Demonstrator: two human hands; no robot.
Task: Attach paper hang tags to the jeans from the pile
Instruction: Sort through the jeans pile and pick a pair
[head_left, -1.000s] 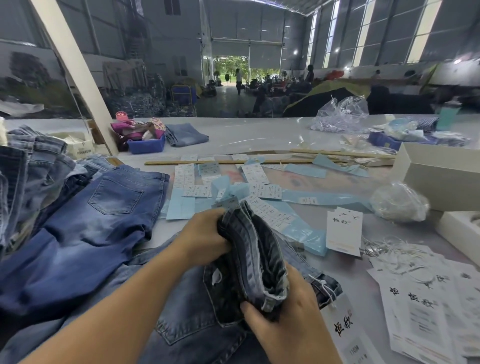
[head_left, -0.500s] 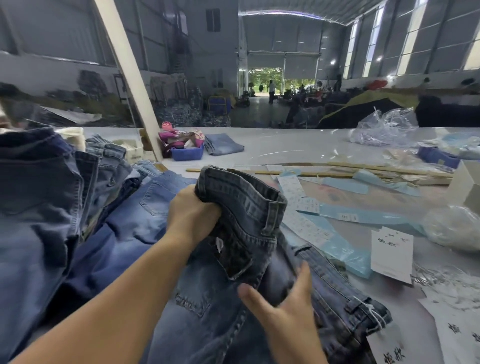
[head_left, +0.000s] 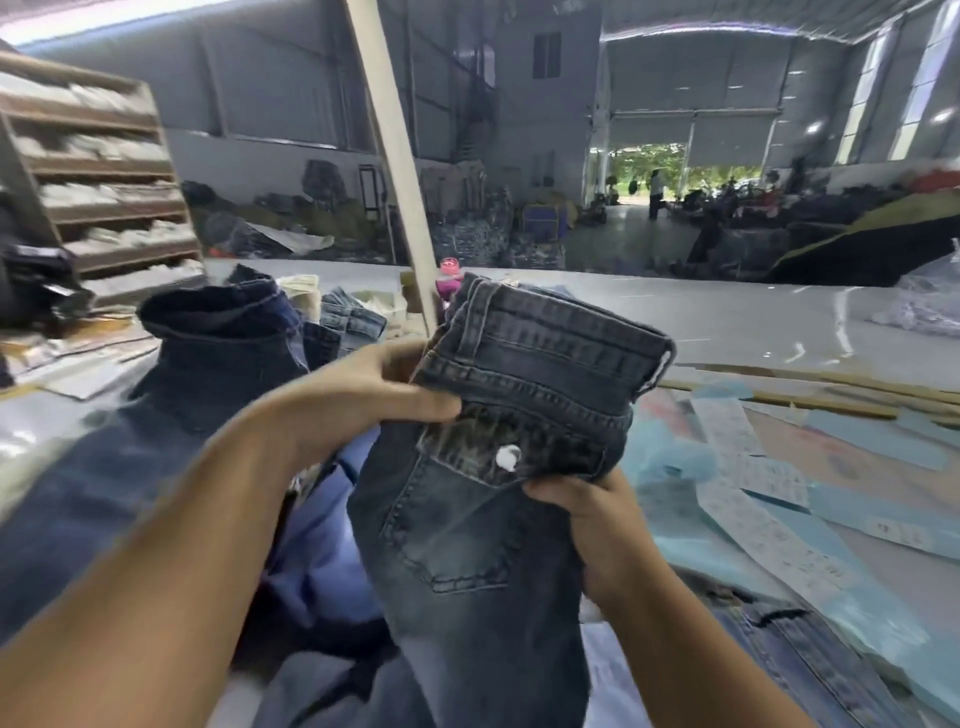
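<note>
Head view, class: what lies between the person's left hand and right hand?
In the head view, the raised dark jeans fill that stretch: the left hand grips the waistband, the right hand holds the fabric below the back pocket.

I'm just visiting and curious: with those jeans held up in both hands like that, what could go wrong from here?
Two things, possibly. The held jeans hang over the blue paper strips on the table; lowered carelessly, they might sweep or crumple them. Also, the left hand grips near the waistband and the right hand only pinches beside the pocket, so the denim could slip onto the pile.
</note>
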